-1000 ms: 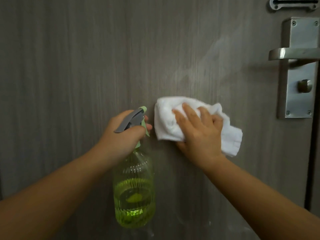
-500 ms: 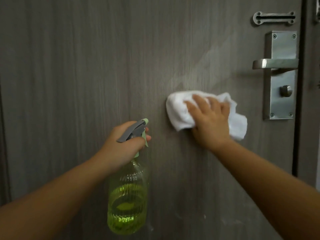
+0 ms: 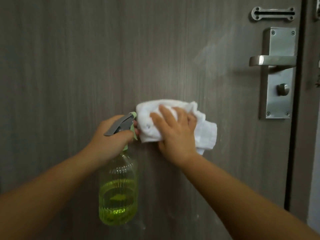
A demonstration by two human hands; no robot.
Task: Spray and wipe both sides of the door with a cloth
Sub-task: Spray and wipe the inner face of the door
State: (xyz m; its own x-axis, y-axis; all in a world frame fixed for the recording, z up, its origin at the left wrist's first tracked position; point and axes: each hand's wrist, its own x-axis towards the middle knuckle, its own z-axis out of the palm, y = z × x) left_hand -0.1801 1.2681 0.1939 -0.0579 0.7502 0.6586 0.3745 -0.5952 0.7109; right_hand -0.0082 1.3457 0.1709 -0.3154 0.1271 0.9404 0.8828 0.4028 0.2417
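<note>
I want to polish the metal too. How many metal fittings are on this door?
2: a slotted plate at the top right, and a handle plate below it with lever and knob. More may lie outside the view.

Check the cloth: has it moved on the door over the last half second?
Yes. The white cloth under the right hand has slid left, away from the door handle, and now nearly touches the spray bottle nozzle in the left hand.
</note>
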